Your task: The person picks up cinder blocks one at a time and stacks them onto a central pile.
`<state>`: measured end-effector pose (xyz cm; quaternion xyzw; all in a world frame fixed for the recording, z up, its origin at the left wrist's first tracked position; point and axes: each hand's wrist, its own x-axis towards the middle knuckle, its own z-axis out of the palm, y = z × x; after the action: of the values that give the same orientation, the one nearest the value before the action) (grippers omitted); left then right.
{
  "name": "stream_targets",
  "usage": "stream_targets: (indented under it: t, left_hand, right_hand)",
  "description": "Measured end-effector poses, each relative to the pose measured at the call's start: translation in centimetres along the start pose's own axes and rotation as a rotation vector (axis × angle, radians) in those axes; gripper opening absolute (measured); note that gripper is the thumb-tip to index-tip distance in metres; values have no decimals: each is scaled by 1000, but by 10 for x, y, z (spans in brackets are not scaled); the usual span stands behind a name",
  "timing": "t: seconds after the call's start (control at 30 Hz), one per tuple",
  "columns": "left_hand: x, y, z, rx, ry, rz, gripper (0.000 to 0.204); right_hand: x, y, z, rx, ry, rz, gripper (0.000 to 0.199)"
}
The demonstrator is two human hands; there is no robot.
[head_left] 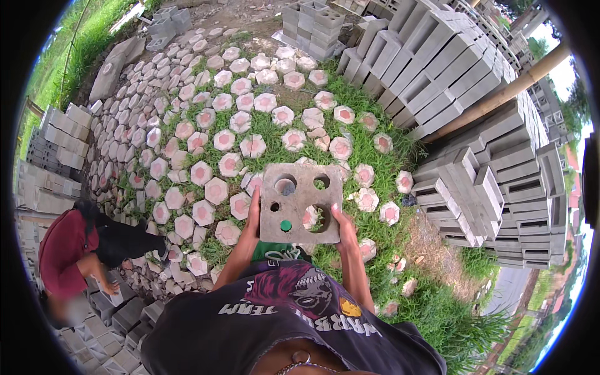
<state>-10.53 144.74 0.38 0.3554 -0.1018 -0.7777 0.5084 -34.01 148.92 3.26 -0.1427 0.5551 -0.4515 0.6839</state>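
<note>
A flat grey block (301, 203) with round holes is held up in front of the chest, above the grass (387, 250). Its left edge is gripped by the left hand (253, 215), and its right edge by the right hand (342, 224), with the fingers pressed together along the sides. Six-sided stones (215, 190) are laid out below. Grey bricks (475, 187) are stacked at the right. A person in red (65, 250) is bent low at the left.
</note>
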Motion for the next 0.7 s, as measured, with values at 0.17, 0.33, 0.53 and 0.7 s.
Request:
stream_targets:
  t: [0.17,0.33,0.53,0.7]
  left_hand:
    - [116,12,22,-58,11,3,62]
    - [195,58,84,-13,-28,-61,63]
    - [290,79,100,2,4,-72,69]
    - [358,99,140,1,70,24,67]
  right_hand:
    - [95,-71,-8,-88,-2,-106,53]
    - [151,-151,12,11,-45,-87,53]
    - [217,-223,23,-26,-31,-67,55]
    - [311,-268,20,4,-16,-49,52]
